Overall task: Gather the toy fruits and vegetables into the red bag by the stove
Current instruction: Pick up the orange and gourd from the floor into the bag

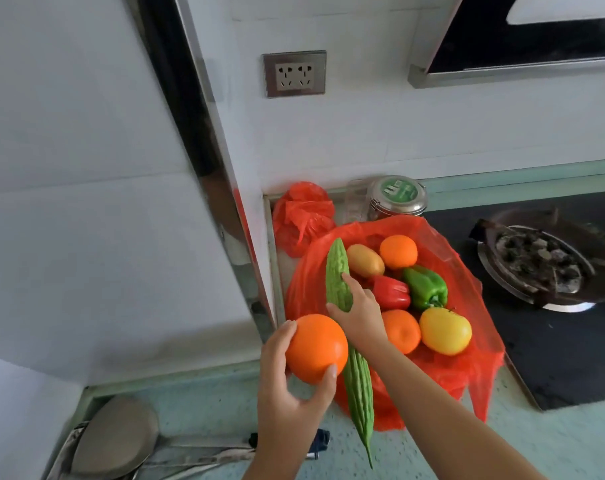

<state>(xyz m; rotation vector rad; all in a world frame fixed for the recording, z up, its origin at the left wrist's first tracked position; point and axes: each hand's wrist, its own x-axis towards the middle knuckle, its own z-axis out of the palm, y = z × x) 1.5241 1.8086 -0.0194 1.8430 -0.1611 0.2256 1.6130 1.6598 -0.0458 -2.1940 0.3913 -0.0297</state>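
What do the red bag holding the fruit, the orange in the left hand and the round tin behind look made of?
Red bag: likely thin plastic film; translucent, crinkled, shiny folds.
Orange in the left hand: probably moulded plastic or foam; smooth, even colour, soft sheen.
Tin: looks like stainless steel; bright reflective rim and side clasp; its green top is unclear.

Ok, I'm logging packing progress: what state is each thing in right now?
Red bag, open, fruit and peppers inside.
Big orange, held in the left grip, outside the bag.
Bitter gourd, held in the right grip, one end over the bag.
Tin, lid closed.
Socket, nothing plugged in.
Burner, no flame visible.
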